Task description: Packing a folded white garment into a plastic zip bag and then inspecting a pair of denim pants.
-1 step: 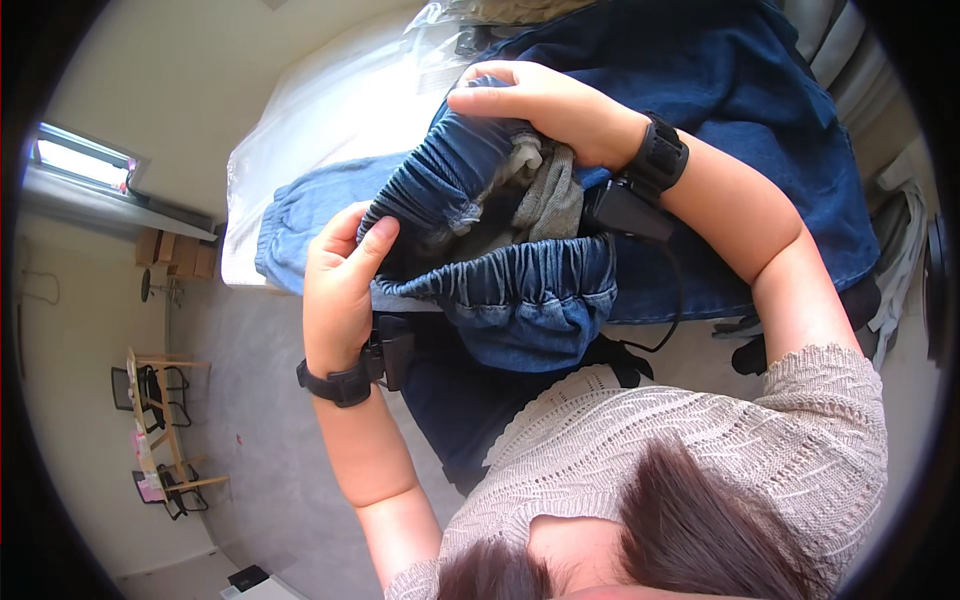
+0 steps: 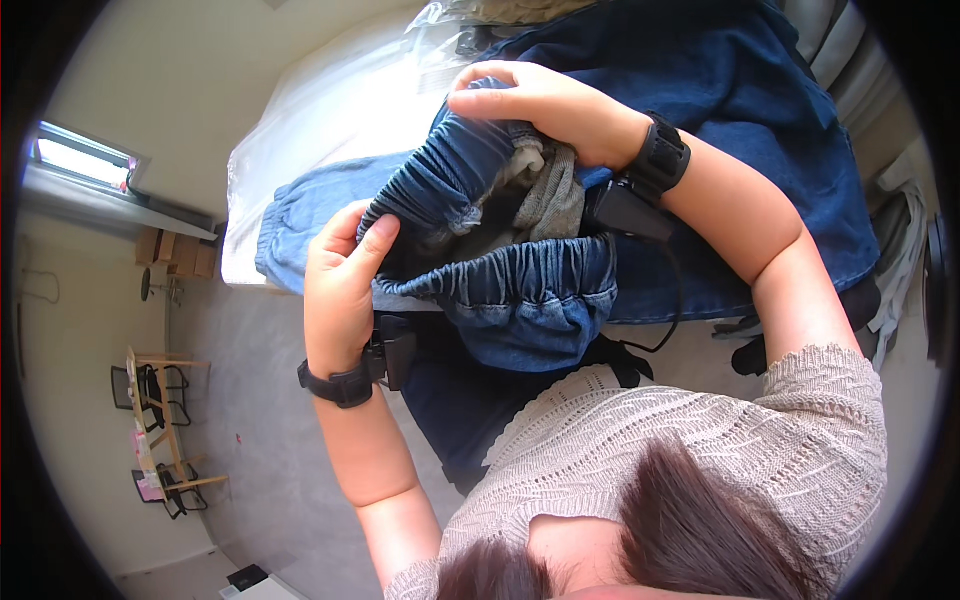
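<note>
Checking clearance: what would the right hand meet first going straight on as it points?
Beyond the denim waistband it holds, the right hand would probably meet the clear plastic sheeting, though depth is unclear.

Blue denim garment (image 2: 535, 337) — gathered edge (image 2: 525, 272), perhaps the waistband, spread open; grey inside.

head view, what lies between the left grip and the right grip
In the head view, a stretch of gathered blue denim edge runs between the left grip and the right grip.
</note>
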The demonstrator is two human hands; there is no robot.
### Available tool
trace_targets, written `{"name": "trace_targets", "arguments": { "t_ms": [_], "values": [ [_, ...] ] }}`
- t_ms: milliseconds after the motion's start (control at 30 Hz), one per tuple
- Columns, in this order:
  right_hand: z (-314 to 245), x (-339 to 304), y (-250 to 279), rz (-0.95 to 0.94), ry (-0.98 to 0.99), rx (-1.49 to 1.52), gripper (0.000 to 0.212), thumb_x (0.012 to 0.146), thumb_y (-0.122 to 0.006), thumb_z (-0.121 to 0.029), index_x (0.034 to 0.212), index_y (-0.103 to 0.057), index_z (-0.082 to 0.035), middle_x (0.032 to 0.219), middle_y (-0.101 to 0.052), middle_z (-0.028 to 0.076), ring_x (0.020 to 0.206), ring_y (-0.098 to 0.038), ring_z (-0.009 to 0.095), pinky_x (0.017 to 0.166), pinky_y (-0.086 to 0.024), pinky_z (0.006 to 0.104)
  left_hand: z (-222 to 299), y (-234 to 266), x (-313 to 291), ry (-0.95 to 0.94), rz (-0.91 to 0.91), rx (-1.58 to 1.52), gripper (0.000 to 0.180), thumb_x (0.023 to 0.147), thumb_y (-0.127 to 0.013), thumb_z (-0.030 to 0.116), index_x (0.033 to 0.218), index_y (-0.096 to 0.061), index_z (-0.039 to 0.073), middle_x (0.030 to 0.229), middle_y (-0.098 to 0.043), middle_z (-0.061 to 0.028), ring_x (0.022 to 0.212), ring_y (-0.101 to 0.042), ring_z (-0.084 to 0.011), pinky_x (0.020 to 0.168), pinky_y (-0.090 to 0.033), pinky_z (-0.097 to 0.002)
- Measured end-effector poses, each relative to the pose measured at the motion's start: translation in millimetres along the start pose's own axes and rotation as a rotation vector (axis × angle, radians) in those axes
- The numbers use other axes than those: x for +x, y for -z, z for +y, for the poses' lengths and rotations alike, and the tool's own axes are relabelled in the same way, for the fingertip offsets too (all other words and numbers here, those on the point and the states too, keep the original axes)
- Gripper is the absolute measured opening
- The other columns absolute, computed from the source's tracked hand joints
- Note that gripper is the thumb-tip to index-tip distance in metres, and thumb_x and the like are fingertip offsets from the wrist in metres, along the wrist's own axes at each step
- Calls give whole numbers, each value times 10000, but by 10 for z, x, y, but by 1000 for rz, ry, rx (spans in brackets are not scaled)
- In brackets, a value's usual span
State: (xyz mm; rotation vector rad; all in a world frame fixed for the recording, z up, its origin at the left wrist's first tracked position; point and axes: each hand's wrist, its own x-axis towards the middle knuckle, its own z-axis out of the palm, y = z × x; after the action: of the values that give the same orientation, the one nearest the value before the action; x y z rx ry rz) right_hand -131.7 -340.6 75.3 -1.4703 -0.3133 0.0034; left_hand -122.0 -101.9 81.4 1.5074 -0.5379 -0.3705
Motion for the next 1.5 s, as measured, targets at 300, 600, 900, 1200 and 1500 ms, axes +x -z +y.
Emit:
{"name": "trace_targets", "arguments": {
  "t_ms": [300, 600, 900, 1200, 1500],
  "values": [
    [-184, -107, -133, -239, 47, -439, 525, 641, -723, -347, 1014, -537, -28, 851, -571, 52, 793, -542, 110, 708, -438, 253, 49, -197, -23, -108, 188, 134, 88, 849, -535, 73, 865, -572, -7, 759, -566, 16, 689, -491, -33, 631, -399, -173],
    [-107, -105, -101, 43, 186, -540, 474, 718, -679, -369, 986, -592, 11, 837, -621, 142, 782, -588, 150, 720, -455, 257, 61, -300, -23, -101, 299, 132, 112, 844, -548, 92, 893, -567, -8, 774, -566, 16, 684, -486, -35, 627, -397, -170],
    [-37, -38, -48, 130, -87, -95, 369, 799, -622, -288, 1035, -580, -7, 924, -599, 32, 808, -550, 75, 730, -444, 188, -63, -171, -201, -9, 249, -23, 197, 848, -544, 119, 1019, -568, 25, 860, -600, 28, 711, -527, -2, 526, -366, -129],
    [88, 52, 21, 58, -141, -76, 326, 841, -577, -258, 1074, -562, -30, 943, -593, 23, 826, -554, 73, 744, -459, 192, -2, -207, -212, -34, 161, -380, 232, 891, -467, 111, 1053, -525, -45, 955, -612, -83, 849, -579, -135, 768, -445, -245],
    [147, 77, 2, 105, -190, -16, 340, 862, -547, -276, 1103, -543, -37, 987, -578, 23, 855, -538, 75, 758, -445, 190, -195, -246, -20, -14, 112, -711, 272, 912, -408, 150, 1064, -518, -47, 989, -603, -129, 877, -588, -195, 798, -463, -319]
  ]
}}
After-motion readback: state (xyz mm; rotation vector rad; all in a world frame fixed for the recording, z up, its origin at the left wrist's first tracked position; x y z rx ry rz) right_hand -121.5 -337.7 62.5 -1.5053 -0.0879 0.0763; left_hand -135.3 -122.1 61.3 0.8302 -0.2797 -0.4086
